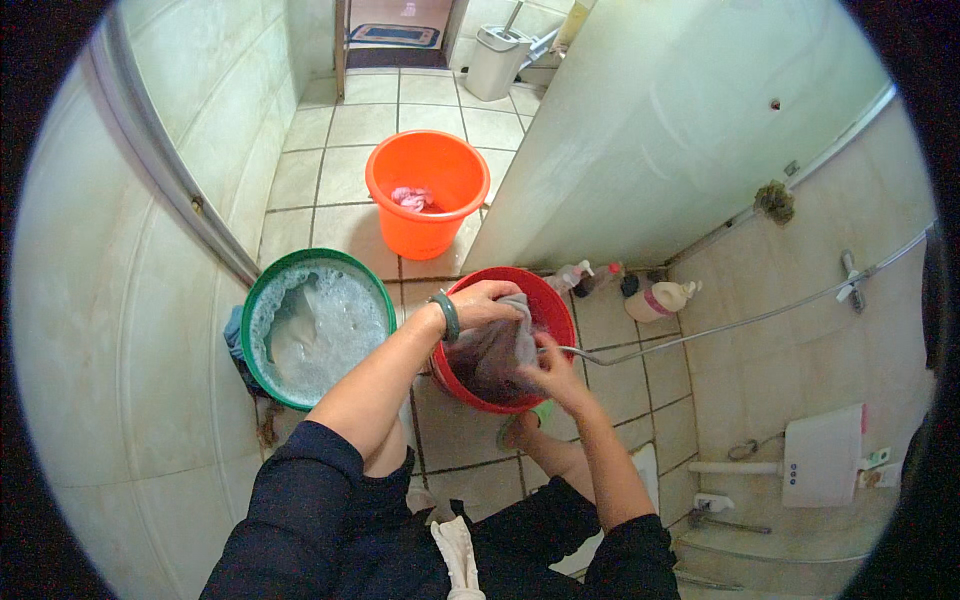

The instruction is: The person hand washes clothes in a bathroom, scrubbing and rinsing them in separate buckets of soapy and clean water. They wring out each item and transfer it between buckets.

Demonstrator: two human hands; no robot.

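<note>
A wet grey cloth (499,349) hangs over the red bucket (564,311), partly inside it. My left hand (484,306), with a dark green bangle at the wrist, grips the cloth's upper edge. On the cloth's right side, my right hand (556,376) holds it between thumb and fingers, slightly blurred. Dark water or fabric fills the bucket below; I cannot tell which. A metal shower hose (615,360) runs to the bucket, its end hidden by my right hand and the cloth.
A green basin (259,375) of foamy water with pale fabric stands left. Ahead is an orange bucket (420,240) holding a pink cloth (412,198). Pump bottles (652,301) stand by the glass partition (637,150). Farther off are a mop bucket (495,64) and a doorway mat (395,35).
</note>
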